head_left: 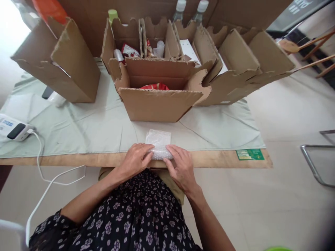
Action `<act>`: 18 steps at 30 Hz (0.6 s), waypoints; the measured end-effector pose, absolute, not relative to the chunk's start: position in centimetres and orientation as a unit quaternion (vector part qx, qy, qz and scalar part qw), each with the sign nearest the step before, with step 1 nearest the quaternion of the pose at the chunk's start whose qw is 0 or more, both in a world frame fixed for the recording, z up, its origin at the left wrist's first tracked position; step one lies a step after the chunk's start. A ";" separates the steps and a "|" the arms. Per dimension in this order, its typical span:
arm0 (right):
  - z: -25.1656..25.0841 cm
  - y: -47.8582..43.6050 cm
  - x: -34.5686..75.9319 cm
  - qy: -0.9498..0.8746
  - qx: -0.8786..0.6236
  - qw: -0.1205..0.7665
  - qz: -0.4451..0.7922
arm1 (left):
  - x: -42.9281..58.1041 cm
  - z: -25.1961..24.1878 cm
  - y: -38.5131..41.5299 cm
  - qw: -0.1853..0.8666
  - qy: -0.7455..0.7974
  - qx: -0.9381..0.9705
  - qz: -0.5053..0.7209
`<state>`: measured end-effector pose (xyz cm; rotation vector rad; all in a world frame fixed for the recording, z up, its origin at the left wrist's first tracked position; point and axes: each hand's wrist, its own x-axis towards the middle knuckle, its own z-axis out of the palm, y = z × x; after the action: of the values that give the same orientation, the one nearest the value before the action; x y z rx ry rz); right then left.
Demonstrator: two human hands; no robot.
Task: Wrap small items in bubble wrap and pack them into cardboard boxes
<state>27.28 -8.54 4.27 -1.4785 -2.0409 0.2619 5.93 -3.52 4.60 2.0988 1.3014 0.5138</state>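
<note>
A piece of bubble wrap point(158, 139), partly folded or rolled at its near end, lies at the table's front edge. My left hand point(137, 157) grips its left side, thumb and fingers pressed to the near roll. On the right side, my right hand point(180, 165) holds the same roll between thumb and fingers. Whether anything is inside the wrap cannot be made out. Just beyond it stands an open cardboard box point(159, 106) with something red and shiny inside.
Several open cardboard boxes point(232, 82) line the back, some holding packets. Another box point(78, 69) stands at left. A white device point(15, 128) with a cable point(39, 153) sits at the left edge. Two capped bottles point(199, 14) stand behind. The wooden table edge point(209, 159) borders the cloth.
</note>
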 end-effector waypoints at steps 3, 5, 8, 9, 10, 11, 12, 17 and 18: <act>4.2 -8.7 27.2 -0.788 -0.550 0.274 0.028 | 6.5 4.7 -1.9 0.334 0.522 0.772 0.142; 3.8 -8.3 27.3 -0.808 -0.537 0.239 0.019 | 6.6 5.0 -1.3 0.331 0.541 0.761 0.139; 3.0 -6.8 27.7 -0.796 -0.558 0.231 0.047 | 6.1 5.7 -1.5 0.325 0.576 0.708 0.248; 2.8 -6.4 27.9 -0.781 -0.570 0.245 0.065 | 5.7 6.0 -1.8 0.348 0.587 0.673 0.286; 2.7 -6.0 28.0 -0.765 -0.582 0.264 0.084 | 5.4 6.3 -2.2 0.389 0.594 0.631 0.312; 2.6 -5.8 28.0 -0.749 -0.589 0.286 0.102 | 5.1 6.5 -2.6 0.447 0.596 0.583 0.324; 2.7 -5.7 27.9 -0.736 -0.592 0.308 0.118 | 4.9 6.7 -3.0 0.514 0.588 0.533 0.325; 4.1 -7.2 26.5 -0.724 -0.544 0.353 0.234 | 6.2 5.9 -4.4 0.746 0.437 0.367 0.344; 4.4 -7.7 26.2 -0.719 -0.537 0.354 0.261 | 6.6 5.6 -4.6 0.758 0.419 0.351 0.355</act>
<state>26.24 -7.66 4.36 -1.3891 -1.8592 0.6750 6.63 -4.57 5.59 0.7652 0.9138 0.7743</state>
